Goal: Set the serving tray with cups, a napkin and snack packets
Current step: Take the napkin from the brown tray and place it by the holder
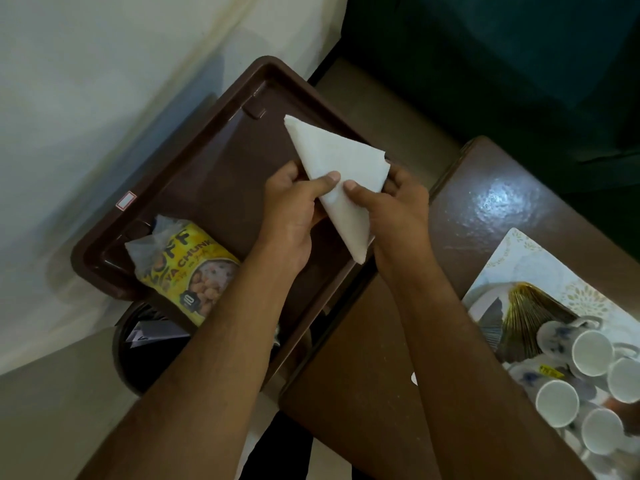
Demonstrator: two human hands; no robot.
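A brown serving tray (194,174) lies tilted across the middle of the view. In its near left corner sits a yellow snack packet (188,268). Over the tray's right half I hold a white napkin (341,161) folded into a triangle. My left hand (294,209) pinches its left edge with the thumb on top, and my right hand (394,209) grips its right side. Several white cups (588,355) with blue flowers lie on their sides at the lower right.
The cups rest on a white patterned tray (519,261) along with a gold fan-shaped holder (530,313), on a glossy brown table (485,202). A dark round bin (138,358) stands under the serving tray's near corner. A pale wall is at the left.
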